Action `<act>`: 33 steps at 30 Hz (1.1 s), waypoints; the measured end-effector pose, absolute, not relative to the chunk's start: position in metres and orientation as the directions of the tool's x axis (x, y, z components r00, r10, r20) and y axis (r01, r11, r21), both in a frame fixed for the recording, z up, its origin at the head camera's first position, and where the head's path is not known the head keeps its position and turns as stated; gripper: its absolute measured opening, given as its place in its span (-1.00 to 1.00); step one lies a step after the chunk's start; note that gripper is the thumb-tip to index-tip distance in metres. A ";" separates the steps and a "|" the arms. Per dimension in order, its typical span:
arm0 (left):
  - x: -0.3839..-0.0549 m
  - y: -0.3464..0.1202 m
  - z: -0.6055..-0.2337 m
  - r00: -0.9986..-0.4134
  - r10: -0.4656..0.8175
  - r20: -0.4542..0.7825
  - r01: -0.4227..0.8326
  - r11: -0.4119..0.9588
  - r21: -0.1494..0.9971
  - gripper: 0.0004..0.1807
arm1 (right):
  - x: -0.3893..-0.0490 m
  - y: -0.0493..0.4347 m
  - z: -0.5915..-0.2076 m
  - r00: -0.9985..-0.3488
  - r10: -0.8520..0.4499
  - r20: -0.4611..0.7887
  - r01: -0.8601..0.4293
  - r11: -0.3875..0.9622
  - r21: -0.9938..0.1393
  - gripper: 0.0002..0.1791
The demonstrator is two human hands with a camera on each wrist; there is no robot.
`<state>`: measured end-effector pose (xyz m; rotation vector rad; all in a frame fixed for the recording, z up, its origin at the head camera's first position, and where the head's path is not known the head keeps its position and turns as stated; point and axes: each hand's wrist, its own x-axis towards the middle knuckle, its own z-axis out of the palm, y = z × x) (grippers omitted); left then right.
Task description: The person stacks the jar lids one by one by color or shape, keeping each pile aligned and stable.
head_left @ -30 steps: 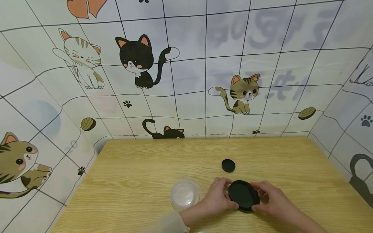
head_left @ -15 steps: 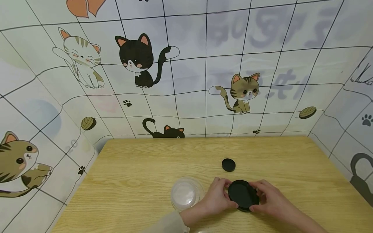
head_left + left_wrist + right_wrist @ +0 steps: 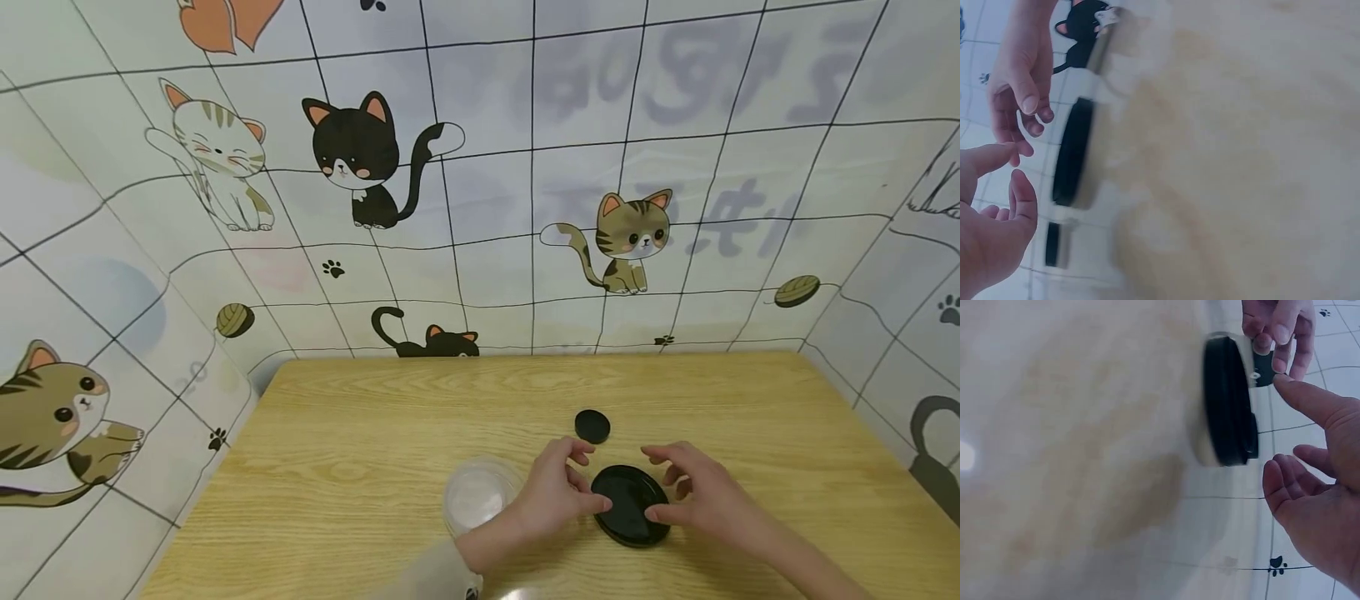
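A round black lid-like dish with a raised rim (image 3: 628, 500) lies on the table between the two hands. On its left, my left hand (image 3: 551, 492) hovers with fingers spread and thumb over the rim. My right hand (image 3: 701, 504) is held likewise at the right. Both wrist views show the black dish (image 3: 1074, 153) (image 3: 1225, 400) standing apart from the fingers, with nothing in either hand. Beyond the dish sits a smaller flat black disc (image 3: 592, 426). A clear round plastic container (image 3: 477, 496) stands beside my left wrist, partly hidden by the forearm.
The wooden table (image 3: 375, 433) meets a wall cloth (image 3: 487, 200) printed with cats and grid lines at its back and sides. Something clear and shiny (image 3: 519, 593) shows at the bottom edge of the head view.
Both hands held the black dish by its rim before. They have let go and lifted, their fingers now apart from it. The dish stays where it was.
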<state>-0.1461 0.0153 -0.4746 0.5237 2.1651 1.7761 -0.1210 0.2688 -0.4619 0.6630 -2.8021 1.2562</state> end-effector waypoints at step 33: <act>-0.222 0.021 -0.484 -0.965 0.254 -0.060 -0.015 0.173 0.985 -0.34 | -0.212 0.250 -0.486 -0.933 -0.359 0.035 -0.233 0.526 -0.818 -0.18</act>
